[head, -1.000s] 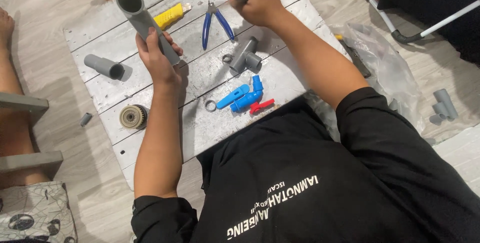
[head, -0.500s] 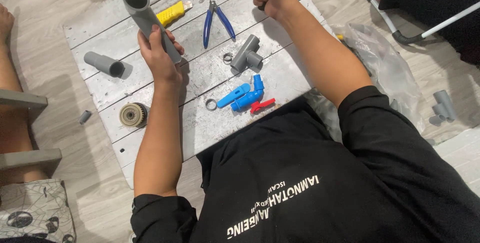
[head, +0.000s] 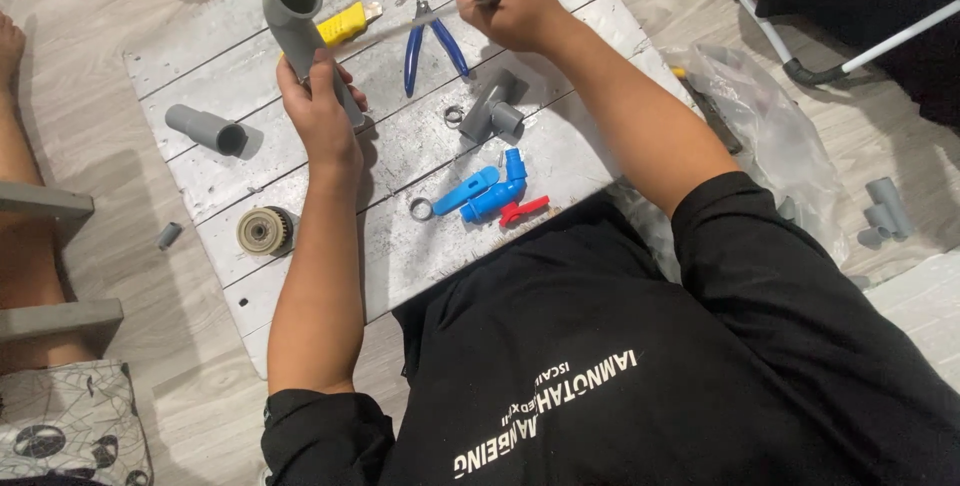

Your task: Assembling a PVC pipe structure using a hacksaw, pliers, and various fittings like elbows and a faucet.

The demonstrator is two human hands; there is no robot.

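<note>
My left hand (head: 318, 111) grips a grey plastic pipe (head: 292, 8) and holds it upright over a whitewashed wooden board (head: 400, 256), its open end facing up. My right hand (head: 512, 4) is closed on a thin grey metal strip (head: 430, 18), which points left toward the pipe. Under the strip lie blue-handled pliers (head: 432, 44) and a yellow utility knife (head: 346, 23). A grey pipe fitting (head: 492, 106) lies below my right wrist.
On the board lie a blue valve (head: 488, 193) with a red handle (head: 523, 209), two metal rings (head: 421, 209), a short grey pipe (head: 205, 130) and a round tape roll (head: 265, 231). A plastic bag (head: 765, 126) and grey fittings (head: 885, 211) lie to the right. Another person's leg (head: 18, 136) is at the left.
My right hand rose off the board and now holds the thin strip out toward the pipe. My left hand kept the pipe upright, shifting it slightly.
</note>
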